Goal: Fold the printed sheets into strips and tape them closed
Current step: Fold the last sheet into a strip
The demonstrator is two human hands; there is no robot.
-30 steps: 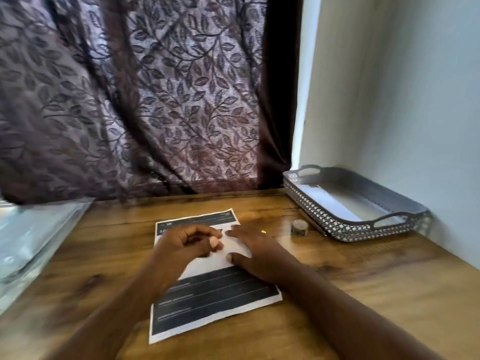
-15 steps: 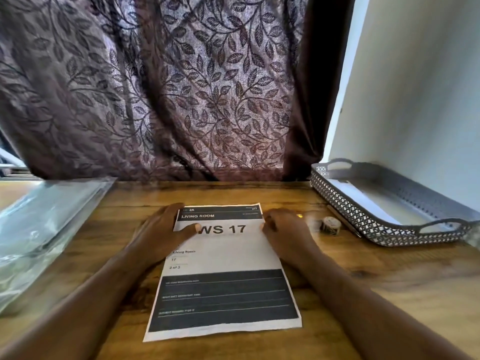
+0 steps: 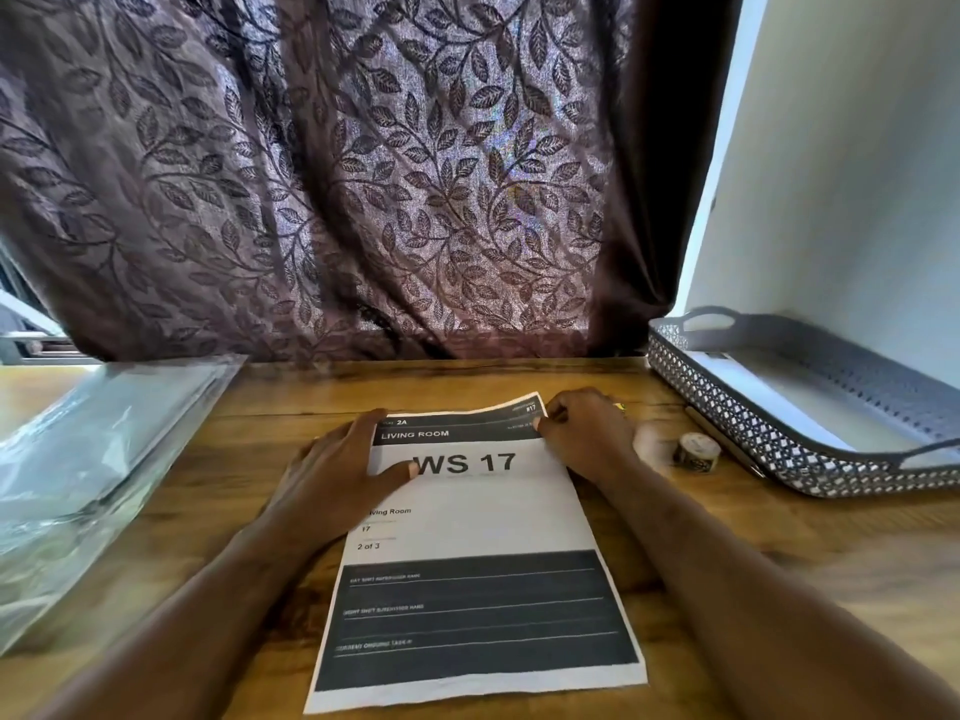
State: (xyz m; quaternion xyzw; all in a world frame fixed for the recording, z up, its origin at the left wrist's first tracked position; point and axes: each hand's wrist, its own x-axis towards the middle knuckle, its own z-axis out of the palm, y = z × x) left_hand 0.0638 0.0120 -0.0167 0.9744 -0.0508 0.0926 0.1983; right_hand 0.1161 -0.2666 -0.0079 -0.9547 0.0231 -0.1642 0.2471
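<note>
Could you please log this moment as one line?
sheet: unfolded | left hand: flat on left edge | right hand: pinching top-right corner | tape roll: untouched

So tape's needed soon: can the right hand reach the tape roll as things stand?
Probably yes: the tape roll lies close beside the right hand, nothing standing between; that hand pinches the printed sheet.
</note>
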